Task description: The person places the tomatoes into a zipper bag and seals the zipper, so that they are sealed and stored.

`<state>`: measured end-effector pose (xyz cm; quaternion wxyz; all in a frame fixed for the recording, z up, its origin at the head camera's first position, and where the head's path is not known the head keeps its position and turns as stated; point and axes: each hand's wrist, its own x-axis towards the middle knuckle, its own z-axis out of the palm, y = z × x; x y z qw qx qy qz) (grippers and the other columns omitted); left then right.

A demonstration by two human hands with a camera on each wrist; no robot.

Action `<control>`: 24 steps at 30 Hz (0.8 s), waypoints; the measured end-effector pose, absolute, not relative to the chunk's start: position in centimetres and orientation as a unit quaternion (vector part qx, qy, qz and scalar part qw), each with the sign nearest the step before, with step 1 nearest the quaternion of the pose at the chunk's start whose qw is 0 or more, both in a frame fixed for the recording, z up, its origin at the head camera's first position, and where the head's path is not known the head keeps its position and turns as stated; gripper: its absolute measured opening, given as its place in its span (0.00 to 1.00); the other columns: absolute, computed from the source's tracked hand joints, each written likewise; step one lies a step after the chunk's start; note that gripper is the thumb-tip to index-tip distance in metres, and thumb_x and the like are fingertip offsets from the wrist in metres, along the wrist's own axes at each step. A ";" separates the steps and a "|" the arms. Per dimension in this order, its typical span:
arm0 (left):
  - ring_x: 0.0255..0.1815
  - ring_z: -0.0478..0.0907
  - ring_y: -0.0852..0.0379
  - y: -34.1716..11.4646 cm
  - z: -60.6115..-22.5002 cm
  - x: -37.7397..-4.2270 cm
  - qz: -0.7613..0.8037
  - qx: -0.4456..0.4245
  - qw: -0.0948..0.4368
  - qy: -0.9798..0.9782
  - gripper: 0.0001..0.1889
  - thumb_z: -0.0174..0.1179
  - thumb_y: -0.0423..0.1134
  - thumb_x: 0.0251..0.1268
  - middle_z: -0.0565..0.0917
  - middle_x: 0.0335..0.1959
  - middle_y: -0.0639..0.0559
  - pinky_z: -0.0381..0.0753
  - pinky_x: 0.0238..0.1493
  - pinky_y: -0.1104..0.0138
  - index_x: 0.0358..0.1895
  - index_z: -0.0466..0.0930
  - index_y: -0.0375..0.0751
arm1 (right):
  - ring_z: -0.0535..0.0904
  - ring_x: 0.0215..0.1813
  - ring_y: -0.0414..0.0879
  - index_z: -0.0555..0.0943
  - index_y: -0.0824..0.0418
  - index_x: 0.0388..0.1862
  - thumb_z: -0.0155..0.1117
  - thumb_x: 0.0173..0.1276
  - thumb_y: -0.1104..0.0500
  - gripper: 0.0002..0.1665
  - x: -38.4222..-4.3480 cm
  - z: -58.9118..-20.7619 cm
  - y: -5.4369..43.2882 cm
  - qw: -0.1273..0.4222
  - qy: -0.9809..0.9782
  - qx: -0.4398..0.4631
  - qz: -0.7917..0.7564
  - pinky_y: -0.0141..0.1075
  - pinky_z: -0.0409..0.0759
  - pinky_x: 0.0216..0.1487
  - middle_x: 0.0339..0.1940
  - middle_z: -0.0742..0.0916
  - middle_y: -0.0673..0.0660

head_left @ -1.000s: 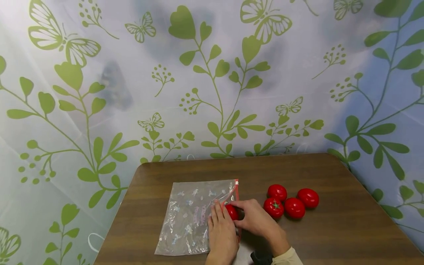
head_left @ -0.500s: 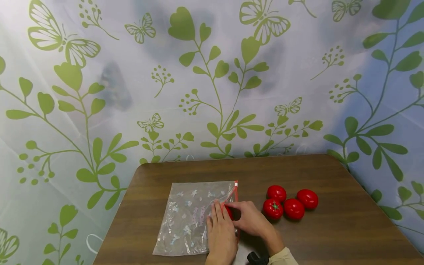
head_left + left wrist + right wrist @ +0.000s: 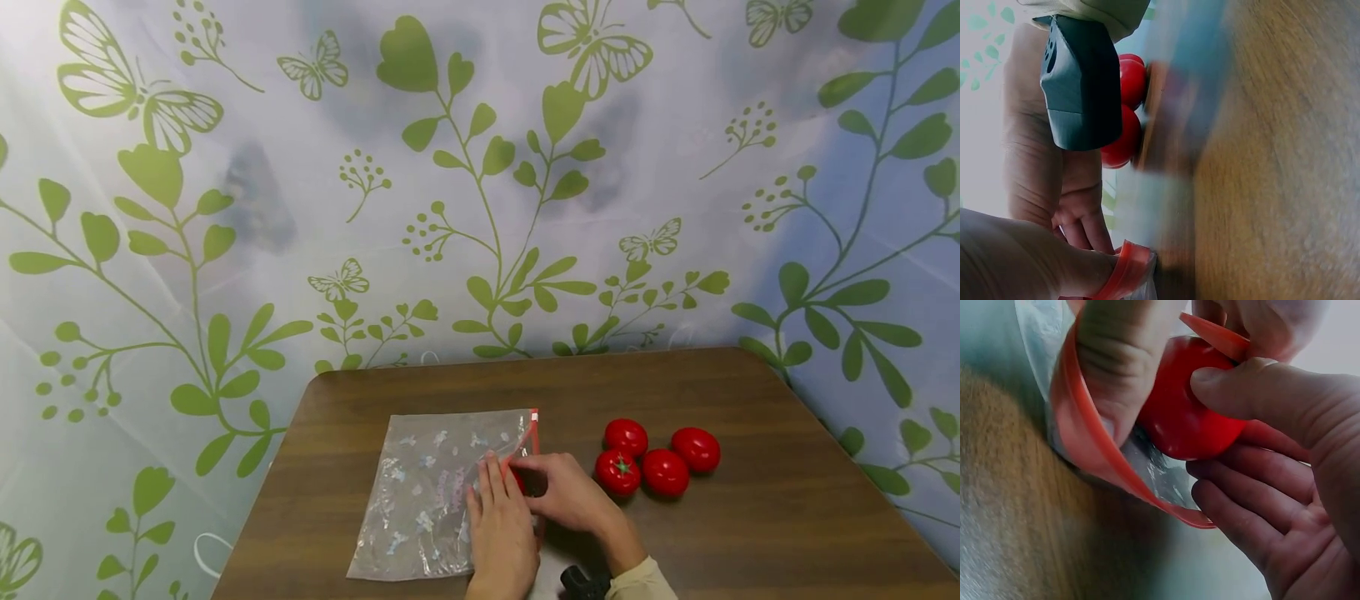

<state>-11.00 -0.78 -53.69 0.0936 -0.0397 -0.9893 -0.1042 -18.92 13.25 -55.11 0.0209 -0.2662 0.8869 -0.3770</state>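
Note:
A clear zip bag (image 3: 420, 492) with a red zip edge (image 3: 1085, 415) lies flat on the table, its mouth toward the right. My left hand (image 3: 501, 525) lies on the bag near the mouth. In the right wrist view its thumb (image 3: 1116, 375) is hooked inside the red edge, holding the mouth apart. My right hand (image 3: 573, 496) pinches a red tomato (image 3: 1188, 409) between thumb and fingers, right in the bag's mouth. From the head view my hands and the bag edge hide most of that tomato.
Several red tomatoes (image 3: 666, 473) sit together to the right of my right hand, one with a green star-shaped top (image 3: 618, 473). The wooden table (image 3: 750, 542) ends at a patterned curtain (image 3: 480, 208) behind. A black wrist device (image 3: 581, 583) shows at the right cuff.
The right hand has pushed the tomato leftward into the bag's mouth, so less of it shows in the head view. The left hand has stayed almost still, and so have the other tomatoes.

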 end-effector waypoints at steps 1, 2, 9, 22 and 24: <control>0.86 0.64 0.34 -0.8 -53.7 -11.0 -0.103 -0.038 0.095 -0.989 0.53 0.83 0.48 0.55 0.65 0.85 0.28 0.68 0.80 0.37 0.79 0.67 0.24 | 0.90 0.58 0.42 0.89 0.54 0.67 0.83 0.65 0.52 0.31 -19.0 -55.1 13.1 0.018 0.887 -0.268 -0.376 0.51 0.87 0.66 0.61 0.93 0.49; 0.86 0.64 0.34 -0.8 -53.7 -11.0 -0.100 -0.037 0.097 -0.990 0.53 0.84 0.47 0.54 0.65 0.85 0.29 0.68 0.81 0.37 0.79 0.67 0.24 | 0.90 0.58 0.43 0.89 0.54 0.66 0.83 0.64 0.52 0.31 -19.0 -55.2 13.0 0.013 0.886 -0.270 -0.376 0.52 0.87 0.66 0.60 0.93 0.49; 0.84 0.67 0.35 -0.6 -54.0 -10.9 -0.066 -0.040 0.135 -0.988 0.47 0.81 0.47 0.57 0.69 0.82 0.29 0.70 0.80 0.40 0.77 0.72 0.26 | 0.87 0.47 0.34 0.92 0.47 0.51 0.83 0.61 0.55 0.18 -19.3 -55.8 11.8 0.009 0.883 -0.271 -0.384 0.48 0.87 0.63 0.47 0.94 0.41; 0.85 0.66 0.35 -0.3 -53.7 -10.7 -0.060 -0.040 0.131 -0.989 0.50 0.82 0.49 0.55 0.69 0.82 0.28 0.68 0.81 0.40 0.76 0.71 0.26 | 0.88 0.57 0.40 0.92 0.51 0.59 0.84 0.62 0.57 0.25 -19.3 -56.4 12.3 0.025 0.873 -0.261 -0.412 0.50 0.85 0.68 0.56 0.94 0.46; 0.85 0.66 0.35 -0.3 -53.7 -10.6 -0.064 -0.036 0.130 -0.989 0.49 0.83 0.47 0.54 0.68 0.82 0.28 0.67 0.82 0.39 0.76 0.72 0.26 | 0.89 0.55 0.39 0.92 0.52 0.58 0.83 0.62 0.58 0.23 -19.2 -56.3 12.2 0.023 0.873 -0.259 -0.413 0.47 0.86 0.65 0.54 0.94 0.46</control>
